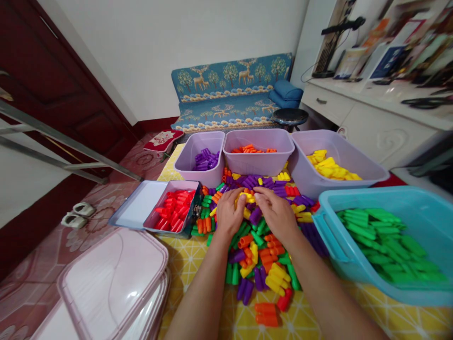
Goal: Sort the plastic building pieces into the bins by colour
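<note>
Two hands [229,216] [278,215], fingers curled over yellow pegs [248,198], grip unclear, three lilac tubs [189,160] [260,166] [300,175], one blue tub [327,225]

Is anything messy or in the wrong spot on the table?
Yes. The bins each hold one colour, but a mixed pile of pegs lies loose on the tablecloth under the left hand and right hand. Two orange pegs sit apart from it, near the table's front edge.

Three lilac tubs [258,165] wall off the far side of the peg heap [262,264]. A blue basin [389,293] blocks the right and an open tin [141,205] blocks the left. Bare surface [187,264] lies open at the near edge, beside stacked lids [113,278].
</note>
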Demonstrator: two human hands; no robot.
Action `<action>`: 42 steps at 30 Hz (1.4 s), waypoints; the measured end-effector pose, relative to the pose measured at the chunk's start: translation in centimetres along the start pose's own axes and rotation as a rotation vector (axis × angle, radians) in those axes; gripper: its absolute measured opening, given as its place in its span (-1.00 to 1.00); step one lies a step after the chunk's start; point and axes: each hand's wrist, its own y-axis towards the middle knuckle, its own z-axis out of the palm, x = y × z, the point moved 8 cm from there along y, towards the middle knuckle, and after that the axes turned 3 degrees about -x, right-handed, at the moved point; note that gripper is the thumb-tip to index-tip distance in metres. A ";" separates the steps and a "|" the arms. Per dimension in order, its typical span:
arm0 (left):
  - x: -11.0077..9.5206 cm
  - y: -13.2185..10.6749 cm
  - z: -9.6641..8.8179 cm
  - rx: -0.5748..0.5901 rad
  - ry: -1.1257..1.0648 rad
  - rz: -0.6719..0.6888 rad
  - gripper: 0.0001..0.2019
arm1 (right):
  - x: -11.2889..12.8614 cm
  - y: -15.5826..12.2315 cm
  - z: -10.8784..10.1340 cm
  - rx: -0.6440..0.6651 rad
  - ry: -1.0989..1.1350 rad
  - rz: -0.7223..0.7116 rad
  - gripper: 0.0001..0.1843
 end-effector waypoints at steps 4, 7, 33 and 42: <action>0.0 0.0 0.1 -0.002 0.044 -0.002 -0.63 | -2.2 -1.2 -3.2 -0.302 -0.179 -0.031 -0.56; 0.0 0.0 0.2 -0.012 0.051 -0.001 -0.65 | -4.5 -1.5 -2.9 -0.305 -0.337 0.066 -0.45; 0.0 -0.1 -0.2 -0.054 0.029 0.015 -0.78 | -7.1 -1.5 -1.9 -0.410 -0.121 0.102 -0.54; 0.0 -0.1 -0.1 -0.032 0.042 0.007 -0.75 | -9.2 0.7 -0.6 -0.192 -0.225 0.395 -0.34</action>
